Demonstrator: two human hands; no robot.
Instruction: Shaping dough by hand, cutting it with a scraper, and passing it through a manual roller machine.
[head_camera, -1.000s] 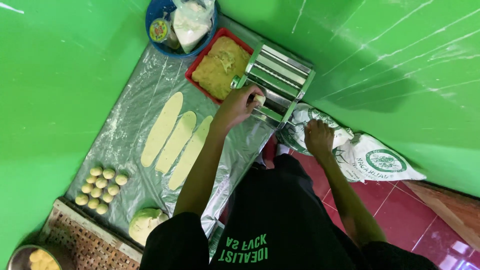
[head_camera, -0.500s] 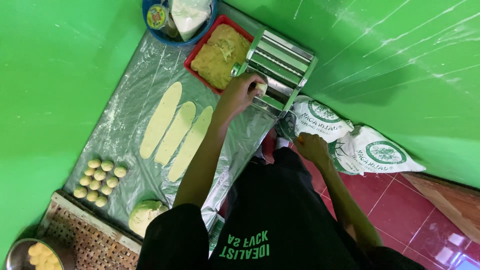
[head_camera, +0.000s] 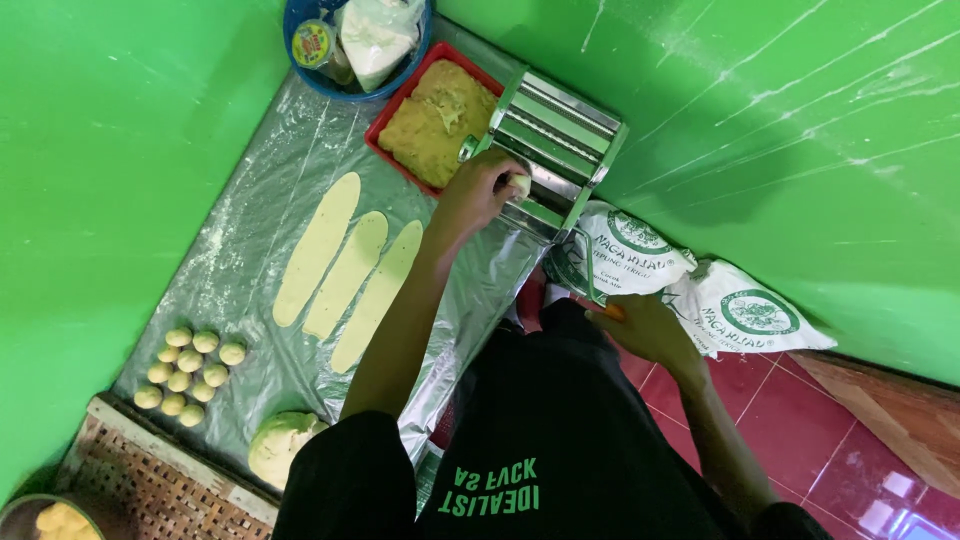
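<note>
The left hand (head_camera: 478, 195) pinches a small dough piece (head_camera: 519, 184) onto the rollers of the steel dough roller (head_camera: 548, 150) just ahead of it, while the right hand (head_camera: 645, 328), fingers closed, grips the orange-handled crank (head_camera: 612, 311) alongside.

Red tray (head_camera: 383, 140); pale yellow dough strips (head_camera: 345, 270); green wall (head_camera: 110, 130).

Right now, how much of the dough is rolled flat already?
Done: three flat dough strips lie on the plastic sheet. In hand: the left hand feeds a dough piece into the roller machine, the right hand on its crank. Left: about ten dough balls and a big lump.
</note>
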